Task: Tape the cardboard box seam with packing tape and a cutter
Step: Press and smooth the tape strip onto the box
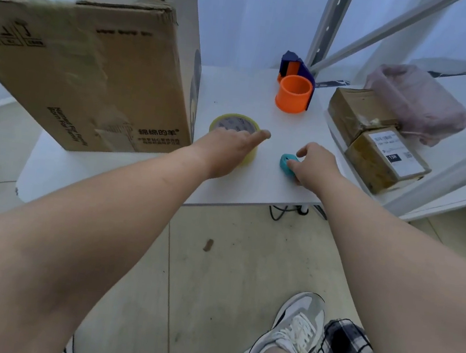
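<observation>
Yellowish packing tape roll [234, 123] lies flat mid-table [254, 184], beside the cardboard box [86, 70]; left hand [226, 152] rests over it, fingers extended. Right hand [314, 164], near the front edge, grips the teal cutter [286, 161].

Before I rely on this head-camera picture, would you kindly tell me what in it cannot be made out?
- Cardboard box: its top is cut off by the upper frame edge, so no seam can be judged.
- Tape roll: the left hand covers its near side; the loose end is hidden.
- Teal cutter: the right hand hides most of it; no blade shows.
- Label on the small parcel: print too small to read.
</observation>
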The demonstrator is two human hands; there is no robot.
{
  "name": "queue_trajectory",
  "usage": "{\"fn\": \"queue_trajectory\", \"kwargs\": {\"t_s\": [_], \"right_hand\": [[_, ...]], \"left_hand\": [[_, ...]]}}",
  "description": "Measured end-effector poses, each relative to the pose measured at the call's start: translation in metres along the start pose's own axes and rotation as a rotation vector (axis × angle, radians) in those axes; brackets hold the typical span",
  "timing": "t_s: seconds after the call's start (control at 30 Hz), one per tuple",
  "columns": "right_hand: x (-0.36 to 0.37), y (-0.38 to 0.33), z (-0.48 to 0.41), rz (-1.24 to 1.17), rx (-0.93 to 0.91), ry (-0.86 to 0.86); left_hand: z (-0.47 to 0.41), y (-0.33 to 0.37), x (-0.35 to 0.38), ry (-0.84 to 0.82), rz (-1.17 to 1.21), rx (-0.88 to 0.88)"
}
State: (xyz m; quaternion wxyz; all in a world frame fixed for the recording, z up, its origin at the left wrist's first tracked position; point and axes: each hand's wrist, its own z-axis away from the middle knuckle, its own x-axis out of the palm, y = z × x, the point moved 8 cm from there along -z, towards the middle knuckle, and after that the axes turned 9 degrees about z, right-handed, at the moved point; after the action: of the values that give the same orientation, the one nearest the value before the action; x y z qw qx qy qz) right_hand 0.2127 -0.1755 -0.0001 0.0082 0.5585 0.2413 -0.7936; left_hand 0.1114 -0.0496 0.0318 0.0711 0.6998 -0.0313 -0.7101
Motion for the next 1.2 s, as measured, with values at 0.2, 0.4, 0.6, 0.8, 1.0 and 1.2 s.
{"fn": "queue_trajectory", "kwargs": {"t_s": [0.2,0.4,0.6,0.8,1.0,1.2], "right_hand": [[-0.012,-0.01,0.001,0.252,-0.023,0.017],[-0.059,-0.072,0.027,-0.02,-0.206,0.285],[-0.079,-0.158,0.077,-0.871,-0.323,0.112],[-0.022,-0.219,0.109,-0.905,-0.253,-0.203],[0.027,-0.246,0.114,-0.885,-0.137,-0.244],[0.032,-0.249,0.106,-0.884,-0.091,-0.121]], "left_hand": [[0.0,0.009,-0.009,0.01,-0.149,0.05],[0.041,0.013,-0.069,0.233,-0.159,0.153],[0.125,-0.033,-0.119,0.351,-0.068,0.088],[0.193,-0.098,-0.139,0.5,0.054,-0.15],[0.223,-0.175,-0.107,0.66,1.19,-0.748],[0.2,-0.173,-0.081,0.729,1.621,-0.847]]}}
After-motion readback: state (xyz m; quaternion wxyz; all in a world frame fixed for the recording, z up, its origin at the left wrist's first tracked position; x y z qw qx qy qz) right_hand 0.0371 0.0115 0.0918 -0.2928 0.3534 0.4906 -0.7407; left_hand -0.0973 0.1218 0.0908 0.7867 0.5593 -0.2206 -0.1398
